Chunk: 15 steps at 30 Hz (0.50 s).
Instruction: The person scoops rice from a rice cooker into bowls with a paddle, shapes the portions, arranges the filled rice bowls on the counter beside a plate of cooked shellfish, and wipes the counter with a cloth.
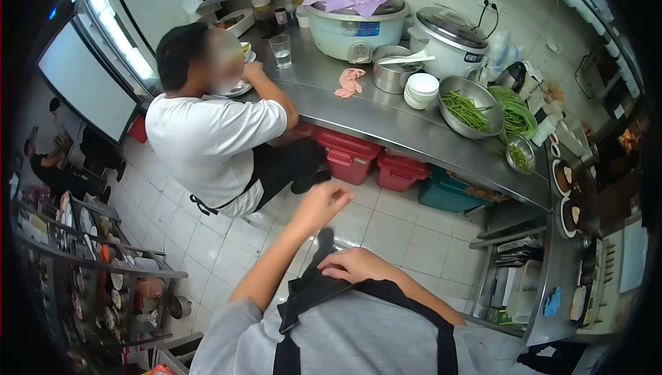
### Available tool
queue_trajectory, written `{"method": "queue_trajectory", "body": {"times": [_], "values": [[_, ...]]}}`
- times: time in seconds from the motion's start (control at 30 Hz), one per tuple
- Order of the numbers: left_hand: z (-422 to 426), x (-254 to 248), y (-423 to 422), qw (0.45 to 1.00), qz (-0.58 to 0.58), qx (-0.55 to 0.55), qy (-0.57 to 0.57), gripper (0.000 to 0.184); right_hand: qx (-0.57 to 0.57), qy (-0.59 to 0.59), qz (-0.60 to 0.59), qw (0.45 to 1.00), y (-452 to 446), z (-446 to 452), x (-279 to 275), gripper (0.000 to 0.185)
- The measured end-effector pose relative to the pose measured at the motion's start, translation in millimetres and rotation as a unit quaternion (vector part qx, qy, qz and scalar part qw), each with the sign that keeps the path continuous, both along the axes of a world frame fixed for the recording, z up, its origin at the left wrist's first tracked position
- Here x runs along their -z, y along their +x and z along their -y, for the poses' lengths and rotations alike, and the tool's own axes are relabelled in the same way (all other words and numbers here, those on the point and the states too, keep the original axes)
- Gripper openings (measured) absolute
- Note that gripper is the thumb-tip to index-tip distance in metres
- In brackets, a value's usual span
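Note:
My left hand (323,207) is raised in front of me over the tiled floor, fingers loosely curled with a gap to the thumb and nothing visible in it. Lower and to the right, my right hand (355,264) rests against the black apron (312,291) over my grey shirt. Its fingers are bent and lie on the cloth; the palm side is hidden. Neither hand touches the steel counter (386,116) ahead.
A seated person in a white shirt (207,133) is at the counter, left. On it are a rice cooker (448,42), a bowl of green beans (469,109), white bowls (420,90) and a glass (281,52). Below sit red bins (346,156); a loaded rack (114,271) stands left.

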State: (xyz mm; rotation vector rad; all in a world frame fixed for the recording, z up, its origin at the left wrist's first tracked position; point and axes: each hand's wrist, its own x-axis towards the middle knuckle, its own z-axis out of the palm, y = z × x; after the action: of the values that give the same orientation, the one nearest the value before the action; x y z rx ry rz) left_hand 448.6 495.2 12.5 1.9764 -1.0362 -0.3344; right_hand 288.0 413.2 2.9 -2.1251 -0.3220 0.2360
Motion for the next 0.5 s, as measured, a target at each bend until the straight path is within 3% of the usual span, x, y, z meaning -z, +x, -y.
{"method": "queue_trajectory", "body": {"times": [0.1,0.2,0.27,0.37,0.47,0.5], "values": [[79.9,27.3,86.5,0.997,0.075,0.016,-0.033,0.025,0.028,0.023,-0.038,0.999,29.1,36.3,-1.6,0.026],[162.5,51.2,184.7,0.974,0.219,-0.036,0.055,0.036,0.043,0.027,-0.081,0.995,78.0,77.9,13.5,0.026],[219.8,91.3,256.4,0.936,0.339,-0.062,0.067,0.042,0.079,0.048,-0.093,0.991,113.8,111.2,23.6,0.026],[280.1,117.7,332.8,0.846,0.531,-0.046,-0.020,0.038,0.131,0.008,-0.069,0.989,173.9,159.4,13.3,0.026],[311.9,134.0,400.0,0.957,0.279,0.030,-0.077,0.037,0.160,-0.025,-0.055,0.985,208.1,196.5,5.5,0.026],[312.4,134.9,417.9,0.959,0.262,-0.012,-0.111,0.038,0.168,-0.034,-0.055,0.984,216.4,207.6,6.7,0.026]]}}
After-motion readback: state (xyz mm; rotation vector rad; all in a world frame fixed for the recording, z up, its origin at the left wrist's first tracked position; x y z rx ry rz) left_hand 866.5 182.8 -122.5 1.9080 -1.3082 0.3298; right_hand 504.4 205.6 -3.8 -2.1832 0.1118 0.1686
